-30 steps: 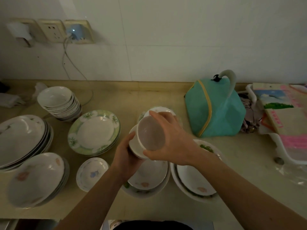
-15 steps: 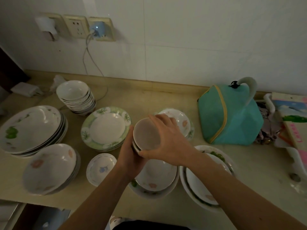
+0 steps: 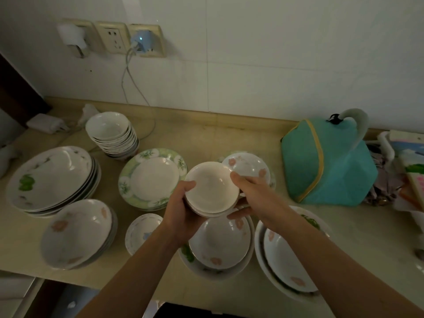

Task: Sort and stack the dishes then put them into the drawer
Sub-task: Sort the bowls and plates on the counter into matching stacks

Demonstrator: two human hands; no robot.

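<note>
Both forearms are reaching in from the bottom edge and meeting over the middle of the counter (image 3: pixel 206 138). The left hand (image 3: pixel 181 216) is cupping a small stack of plain bowls (image 3: pixel 211 188) from below and the left side, its thumb hooked over the near left rim and its fingers curled underneath. The right hand (image 3: pixel 257 198) is steadying the same stack from the right, thumb tip resting on the top bowl's rim and fingers bent under its far side. The stack is being held in the air, tilted a little toward the camera, just above a flowered bowl (image 3: pixel 220 244) sitting in a wider dish.

Around them other dishes are lying sorted: a pile of big plates (image 3: pixel 50 177) at far left, a pile of pink-flowered bowls (image 3: pixel 78 232) in front of it, a tower of small bowls (image 3: pixel 110 131) near the wall, a green-rimmed plate (image 3: pixel 152 177), a small saucer (image 3: pixel 142 232), and nested bowls (image 3: pixel 284 260) under the right forearm. A teal bag (image 3: pixel 328 166) is standing at the right.
</note>
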